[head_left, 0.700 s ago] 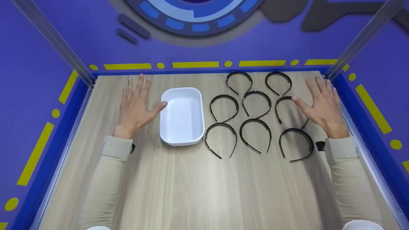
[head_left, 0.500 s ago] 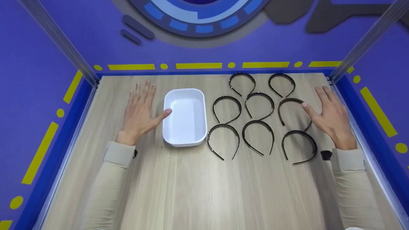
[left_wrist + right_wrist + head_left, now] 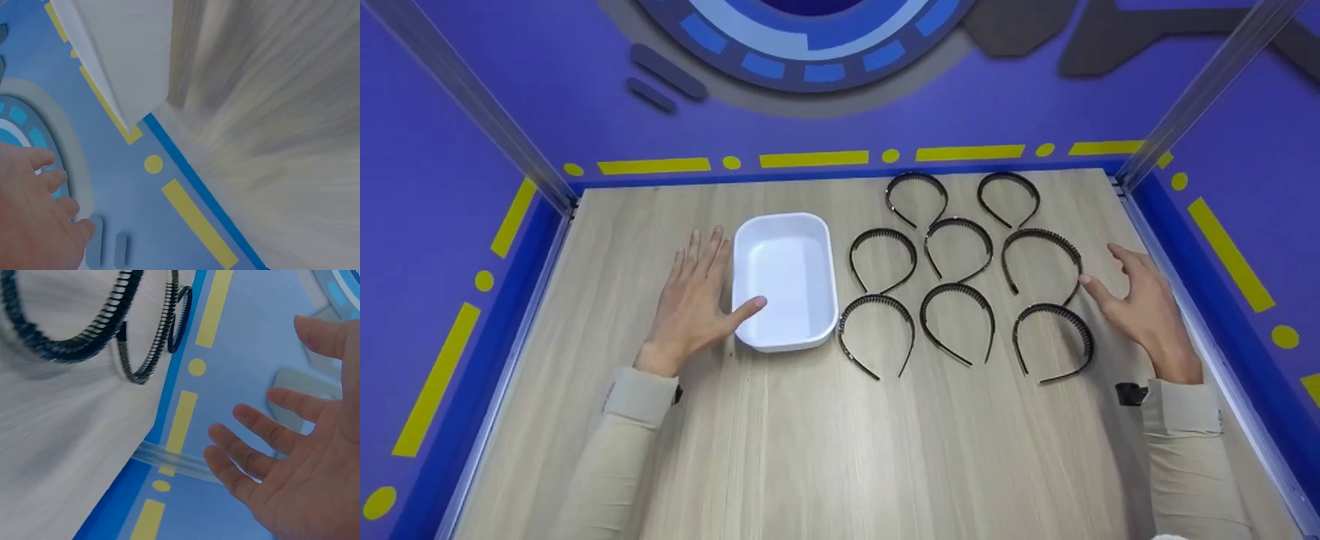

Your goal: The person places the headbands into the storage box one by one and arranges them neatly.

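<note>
My left hand (image 3: 694,307) is beside the left wall of a white plastic tub (image 3: 829,262), its thumb overlapping the near-left rim in the head view. Its fingers are spread and hold nothing. The left wrist view shows the same hand (image 3: 34,214) with the tub's outer wall (image 3: 124,50). Over the right side of the table hovers my right hand (image 3: 1144,315), fingers loosely bent and holding nothing. Nearest to it are a dark toothed headband (image 3: 1044,234) by the thumb tip and another headband (image 3: 1056,306) closer to me. The right wrist view shows several headbands (image 3: 79,351) beyond that palm.
More black headbands lie between the tub and the right hand, such as a front-left headband (image 3: 877,298) close to the tub's wall and a back headband (image 3: 916,176). The wood-grain table (image 3: 840,457) is bounded by blue-purple panels (image 3: 547,112) at the back and sides.
Both hands have drawn back toward me and lower. The left has come closer to the tub; the right has uncovered the headband it overlapped, its fingers bending more. Tub and headbands stay put.
</note>
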Tool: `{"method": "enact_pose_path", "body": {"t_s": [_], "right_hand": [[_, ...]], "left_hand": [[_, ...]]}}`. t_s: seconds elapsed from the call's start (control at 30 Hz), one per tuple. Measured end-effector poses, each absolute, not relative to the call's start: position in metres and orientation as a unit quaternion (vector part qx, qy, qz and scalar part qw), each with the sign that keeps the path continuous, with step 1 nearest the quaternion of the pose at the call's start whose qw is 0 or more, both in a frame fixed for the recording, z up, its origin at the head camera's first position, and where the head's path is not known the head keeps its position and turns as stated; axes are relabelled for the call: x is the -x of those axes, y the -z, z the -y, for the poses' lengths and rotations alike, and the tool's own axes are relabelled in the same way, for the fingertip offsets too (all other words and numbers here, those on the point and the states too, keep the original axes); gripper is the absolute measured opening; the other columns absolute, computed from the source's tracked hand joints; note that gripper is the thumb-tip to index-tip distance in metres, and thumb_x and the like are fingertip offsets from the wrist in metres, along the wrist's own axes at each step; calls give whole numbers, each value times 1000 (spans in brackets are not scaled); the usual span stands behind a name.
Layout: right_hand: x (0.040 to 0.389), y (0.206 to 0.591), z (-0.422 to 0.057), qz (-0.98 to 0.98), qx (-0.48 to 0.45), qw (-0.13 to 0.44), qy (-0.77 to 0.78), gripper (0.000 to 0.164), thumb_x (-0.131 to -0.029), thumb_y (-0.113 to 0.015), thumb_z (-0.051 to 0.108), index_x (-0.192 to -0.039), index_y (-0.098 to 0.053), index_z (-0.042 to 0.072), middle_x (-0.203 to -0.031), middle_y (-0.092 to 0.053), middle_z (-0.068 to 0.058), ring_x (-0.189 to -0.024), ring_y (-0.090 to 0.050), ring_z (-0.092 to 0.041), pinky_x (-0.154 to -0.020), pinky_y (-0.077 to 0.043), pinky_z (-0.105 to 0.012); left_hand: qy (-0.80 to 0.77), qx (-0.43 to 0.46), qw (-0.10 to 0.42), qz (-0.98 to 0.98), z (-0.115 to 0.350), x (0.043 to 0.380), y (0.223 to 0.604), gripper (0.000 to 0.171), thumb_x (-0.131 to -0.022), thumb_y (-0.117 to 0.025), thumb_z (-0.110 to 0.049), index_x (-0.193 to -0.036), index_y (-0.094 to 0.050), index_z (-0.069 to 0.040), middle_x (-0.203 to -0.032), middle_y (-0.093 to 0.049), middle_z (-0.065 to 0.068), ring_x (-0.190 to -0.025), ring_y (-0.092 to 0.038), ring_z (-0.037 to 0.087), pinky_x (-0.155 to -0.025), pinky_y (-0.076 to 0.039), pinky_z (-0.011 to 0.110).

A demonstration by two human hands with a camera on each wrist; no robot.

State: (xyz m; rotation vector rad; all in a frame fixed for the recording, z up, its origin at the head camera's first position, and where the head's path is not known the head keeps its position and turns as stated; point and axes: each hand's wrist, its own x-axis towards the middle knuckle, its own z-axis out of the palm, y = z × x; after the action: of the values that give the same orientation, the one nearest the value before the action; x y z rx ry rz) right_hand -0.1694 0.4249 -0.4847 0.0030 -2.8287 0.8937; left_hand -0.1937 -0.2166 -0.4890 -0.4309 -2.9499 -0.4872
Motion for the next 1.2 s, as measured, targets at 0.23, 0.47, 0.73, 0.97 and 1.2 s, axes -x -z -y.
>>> {"method": "enact_pose_path", "body": {"t_s": [0.23,0.47,0.73,0.97,1.2], "right_hand": [[163,497,-432,946,10,39,-321,68,-105,-68,32,-156,-46,-6,-148,-51,-37,-126,-55,-61,-97,-50,-75],[156,514,-438,950,25,-56,-307,62,-104,-69,31,-151,-52,-7,-141,-60,-34,-123,-64,-54,-88,-59,-43],[148,526,-443,951,31,-96,-293,54,-102,-71,23,-143,-58,-11,-128,-68,-34,-119,-67,-51,-84,-56,-33],[144,532,-443,951,37,-98,-290,39,-99,-73,16,-127,-69,-11,-111,-74,-27,-101,-70,-39,-73,-53,-27],[145,536,-441,944,61,-75,-316,25,-97,-73,11,-115,-76,-5,-101,-77,-20,-84,-65,-12,-64,-51,-20]], "left_hand": [[171,142,54,974,214,184,505,117,-90,-61,-80,-171,-19,-7,-180,-13,10,-167,-5,39,-137,-6,57],[168,145,35,975,210,176,522,119,-89,-60,-81,-171,-18,-6,-180,-12,12,-167,-3,38,-137,-7,57],[178,144,26,973,205,171,535,120,-89,-59,-83,-172,-16,-8,-181,-11,7,-168,-3,34,-137,-8,57],[187,147,29,971,201,169,549,121,-89,-60,-82,-172,-14,-7,-181,-9,9,-168,-5,35,-137,-10,58],[206,133,18,969,202,168,553,125,-89,-64,-80,-172,-10,-4,-181,-3,12,-168,-4,34,-137,-7,57]]}}
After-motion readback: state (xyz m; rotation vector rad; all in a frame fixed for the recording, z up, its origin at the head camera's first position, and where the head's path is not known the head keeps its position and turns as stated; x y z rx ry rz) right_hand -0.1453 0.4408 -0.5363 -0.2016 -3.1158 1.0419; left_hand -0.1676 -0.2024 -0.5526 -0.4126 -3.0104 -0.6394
